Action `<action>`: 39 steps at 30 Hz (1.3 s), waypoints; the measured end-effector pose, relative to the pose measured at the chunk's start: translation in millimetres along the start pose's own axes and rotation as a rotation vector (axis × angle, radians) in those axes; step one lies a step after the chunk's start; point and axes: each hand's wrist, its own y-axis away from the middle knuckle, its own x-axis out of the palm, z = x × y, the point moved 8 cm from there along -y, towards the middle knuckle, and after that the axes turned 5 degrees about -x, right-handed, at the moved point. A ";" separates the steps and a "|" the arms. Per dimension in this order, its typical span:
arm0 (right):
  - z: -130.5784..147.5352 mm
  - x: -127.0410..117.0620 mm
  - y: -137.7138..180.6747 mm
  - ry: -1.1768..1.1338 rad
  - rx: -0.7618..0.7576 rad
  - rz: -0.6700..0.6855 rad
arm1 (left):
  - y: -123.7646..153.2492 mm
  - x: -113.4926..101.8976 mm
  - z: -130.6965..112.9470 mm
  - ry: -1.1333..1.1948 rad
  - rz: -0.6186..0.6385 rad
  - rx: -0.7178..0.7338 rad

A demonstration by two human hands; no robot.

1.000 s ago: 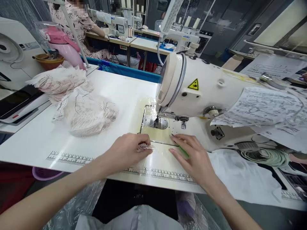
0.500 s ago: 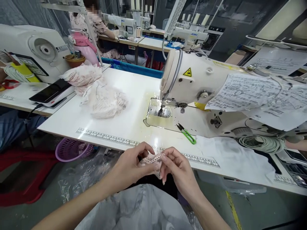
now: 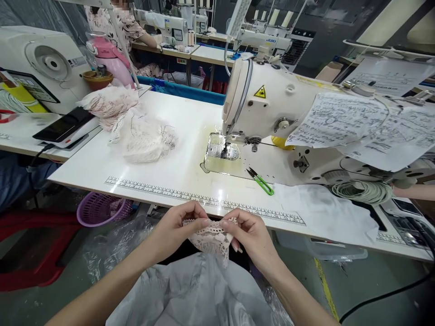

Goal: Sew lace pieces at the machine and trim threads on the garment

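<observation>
Between my two hands a piece of pale lace (image 3: 211, 236) is stretched by its scalloped upper edge, its lower part hanging over my lap. My left hand (image 3: 185, 225) pinches the edge on the left, thumb on top. My right hand (image 3: 246, 231) pinches it on the right, with the lower fingers curled beneath. Both hands are just in front of the table's near edge, by the printed ruler (image 3: 204, 199). Beyond them stands the sewing machine (image 3: 268, 104), its needle area over the metal plate (image 3: 222, 147). Green thread snips (image 3: 260, 181) lie right of the plate.
Heaped lace pieces (image 3: 142, 138) lie on the table's left side, near a phone (image 3: 64, 123). White fabric (image 3: 326, 215) and a coil of pale cord (image 3: 362, 192) are at the right. A purple basket (image 3: 102, 210) and red stool (image 3: 30, 249) stand below left. A co-worker (image 3: 118, 31) sits behind.
The lace was bunched between my fingers and is now spread out, its edge pulled straight. My left hand has shifted slightly left. The whole view has tilted a little.
</observation>
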 end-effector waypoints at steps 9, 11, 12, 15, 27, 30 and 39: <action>-7.6 2.6 0.8 -0.077 -0.008 -0.038 | 1.4 7.7 24.2 0.165 0.145 -0.164; -10.3 2.2 -0.3 -0.082 0.001 -0.044 | 2.5 3.9 26.0 0.225 0.103 -0.152; -11.6 2.3 -0.7 -0.088 0.006 -0.045 | 3.1 1.9 27.2 0.240 0.081 -0.142; -14.0 3.5 -1.2 -0.120 0.015 -0.040 | 4.7 -2.4 33.1 0.278 0.033 -0.122; -17.3 4.4 0.0 -0.166 0.027 -0.038 | 2.5 -3.6 36.7 0.487 -0.016 -0.174; -17.2 5.1 0.0 -0.160 0.032 -0.034 | 3.4 -5.1 38.7 0.504 -0.030 -0.182; -17.4 7.1 -2.1 -0.159 0.040 -0.016 | 2.6 -5.4 38.8 0.546 -0.049 -0.215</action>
